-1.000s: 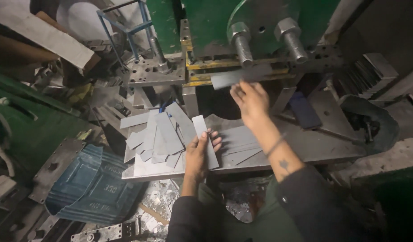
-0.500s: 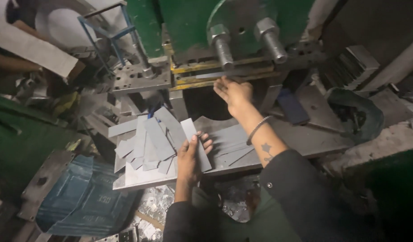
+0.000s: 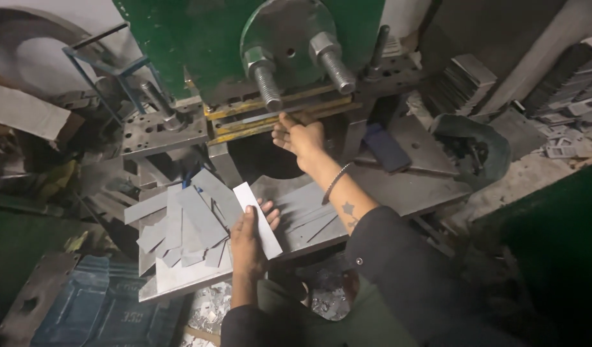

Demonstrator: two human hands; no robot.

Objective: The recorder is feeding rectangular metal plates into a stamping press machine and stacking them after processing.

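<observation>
In a dim, cluttered workshop, the left hand [image 3: 250,239] grips a grey metal strip [image 3: 257,220] over the littered steel press table [image 3: 424,186], beside loose strips [image 3: 183,222], while the right hand [image 3: 299,136], fingers loosely spread, reaches the green press's yellow die slot [image 3: 270,119].

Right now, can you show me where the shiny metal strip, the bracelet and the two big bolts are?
Strip [image 3: 261,218]: head view, middle of the flat face, held in the left hand [image 3: 248,238].
Bracelet [image 3: 336,182]: head view, band on the right wrist.
Bolts [image 3: 267,83]: head view, threaded shank of the left one.

Matt grey metal strips [image 3: 180,222]; green-painted steel press [image 3: 200,45].
</observation>
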